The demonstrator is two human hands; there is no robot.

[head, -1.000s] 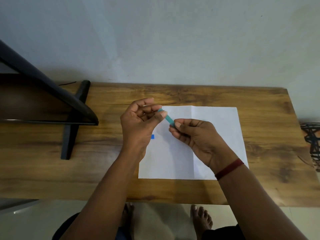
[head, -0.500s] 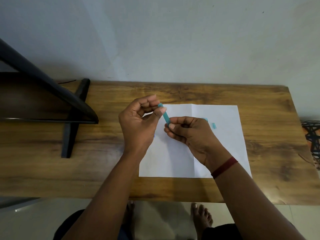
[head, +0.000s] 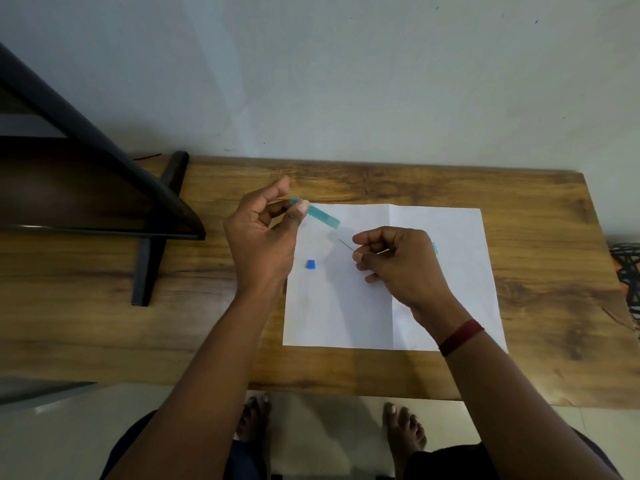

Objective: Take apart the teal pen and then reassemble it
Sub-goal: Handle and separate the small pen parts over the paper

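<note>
My left hand [head: 263, 237] pinches one end of the teal pen barrel [head: 322, 217], which slants down to the right above the white paper [head: 346, 306]. My right hand [head: 398, 261] is closed around a thin dark refill [head: 346, 244] whose end sticks out toward the barrel, a short gap away from it. A bit of another teal piece [head: 434, 247] shows behind my right hand; I cannot tell whether it is held or lying on the paper. A small blue cap-like piece [head: 310, 264] lies on the paper below the barrel.
The paper lies on a wooden table [head: 540, 237] against a pale wall. A black angled stand [head: 152, 237] occupies the table's left part. A patterned object [head: 627, 271] sits past the right edge. Bare feet show on the floor below the front edge.
My hands have pulled apart: the barrel stayed with the left hand and the thin refill came out with the right. The small blue piece is visible again on the paper.
</note>
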